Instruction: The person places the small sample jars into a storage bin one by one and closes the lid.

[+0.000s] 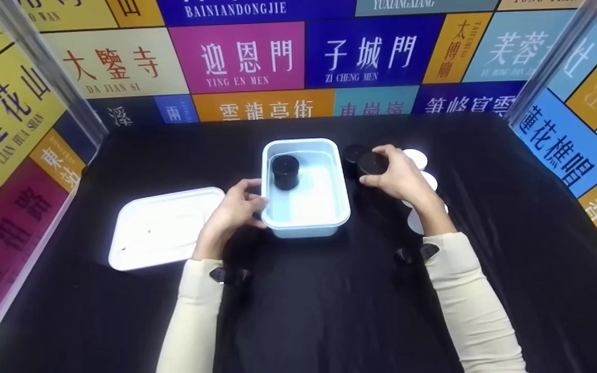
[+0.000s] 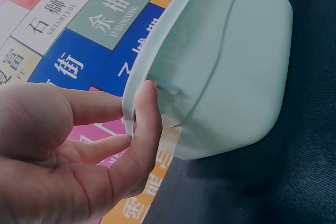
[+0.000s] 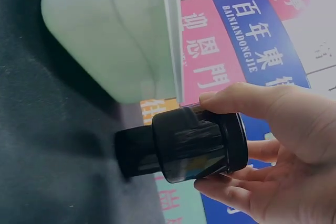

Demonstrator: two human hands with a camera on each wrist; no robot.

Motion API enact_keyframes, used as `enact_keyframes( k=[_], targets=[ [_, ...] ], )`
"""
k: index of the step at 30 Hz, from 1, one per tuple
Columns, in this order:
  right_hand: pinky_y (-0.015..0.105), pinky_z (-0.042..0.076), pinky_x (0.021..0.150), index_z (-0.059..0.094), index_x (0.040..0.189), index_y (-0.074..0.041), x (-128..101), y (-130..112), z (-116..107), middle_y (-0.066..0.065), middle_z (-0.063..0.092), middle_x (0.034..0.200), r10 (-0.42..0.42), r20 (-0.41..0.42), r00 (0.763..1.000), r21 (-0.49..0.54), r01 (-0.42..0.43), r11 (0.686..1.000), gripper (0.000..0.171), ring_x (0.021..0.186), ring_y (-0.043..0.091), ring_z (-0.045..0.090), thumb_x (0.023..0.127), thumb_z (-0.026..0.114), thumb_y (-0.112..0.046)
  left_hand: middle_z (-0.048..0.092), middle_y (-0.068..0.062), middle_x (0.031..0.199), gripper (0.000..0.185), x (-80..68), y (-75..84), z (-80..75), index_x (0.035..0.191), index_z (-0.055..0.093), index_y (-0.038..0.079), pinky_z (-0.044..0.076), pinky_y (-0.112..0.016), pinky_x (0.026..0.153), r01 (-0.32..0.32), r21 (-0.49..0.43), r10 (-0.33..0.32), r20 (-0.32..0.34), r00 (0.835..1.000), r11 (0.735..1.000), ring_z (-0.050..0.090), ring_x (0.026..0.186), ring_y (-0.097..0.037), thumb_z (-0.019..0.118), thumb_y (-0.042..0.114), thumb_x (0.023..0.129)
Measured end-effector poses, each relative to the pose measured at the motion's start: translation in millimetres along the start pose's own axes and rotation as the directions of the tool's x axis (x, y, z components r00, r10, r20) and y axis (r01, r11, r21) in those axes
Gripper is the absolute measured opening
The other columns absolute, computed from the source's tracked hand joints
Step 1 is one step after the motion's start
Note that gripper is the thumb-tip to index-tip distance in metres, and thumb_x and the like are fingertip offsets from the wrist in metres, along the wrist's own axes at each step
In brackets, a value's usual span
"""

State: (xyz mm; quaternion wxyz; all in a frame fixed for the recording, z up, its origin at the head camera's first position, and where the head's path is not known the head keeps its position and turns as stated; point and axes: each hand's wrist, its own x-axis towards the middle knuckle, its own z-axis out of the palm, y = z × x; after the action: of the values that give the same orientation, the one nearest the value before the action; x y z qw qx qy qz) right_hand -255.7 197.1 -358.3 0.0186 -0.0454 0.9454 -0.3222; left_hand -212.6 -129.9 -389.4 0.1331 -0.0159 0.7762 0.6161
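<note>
A pale mint-green plastic tub with rounded corners stands in the middle of the black-covered table. My left hand grips its left rim, thumb and fingers on either side of the edge in the left wrist view. Inside the tub, toward its back left, a black round jar stands upright. Just right of the tub, my right hand holds a second glossy black jar between thumb and fingertips. Another black jar is close behind the held one and partly hidden by it.
A white rectangular lid lies flat left of the tub, partly behind my left forearm. Several white round pieces line up at the right, partly covered by my right hand and wrist. Panels with printed signs close off the back and sides.
</note>
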Motion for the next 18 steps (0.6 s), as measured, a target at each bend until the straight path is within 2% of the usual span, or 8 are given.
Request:
enact_keyframes(
  k=[10,18],
  targets=[
    [0.054,0.046,0.108,0.044,0.146,-0.007,3,-31,-11,0.024,0.048,0.139,-0.052,-0.007,0.999,-0.016,0.052,0.999,0.074,0.120,0.038,0.049,0.084,0.076,-0.032,0.061,-0.029,0.116,0.052,2.5,-1.7,0.1,0.147,0.039,0.000,0.064,-0.027,0.055,0.000,-0.015,0.000,0.001,1.000,1.000,0.066,0.073,-0.019,0.056,0.000,0.098],
    [0.050,0.043,0.114,0.044,0.146,-0.007,11,-54,-11,0.020,0.048,0.144,-0.103,0.022,0.994,-0.006,0.103,0.995,0.076,0.126,0.035,0.048,0.083,0.078,-0.031,0.059,-0.035,0.122,0.052,1.4,-1.3,-1.3,0.146,0.038,-0.003,0.064,-0.027,0.054,-0.013,-0.026,0.013,0.009,1.000,1.000,0.067,0.076,-0.023,0.055,-0.001,0.098]
  ],
)
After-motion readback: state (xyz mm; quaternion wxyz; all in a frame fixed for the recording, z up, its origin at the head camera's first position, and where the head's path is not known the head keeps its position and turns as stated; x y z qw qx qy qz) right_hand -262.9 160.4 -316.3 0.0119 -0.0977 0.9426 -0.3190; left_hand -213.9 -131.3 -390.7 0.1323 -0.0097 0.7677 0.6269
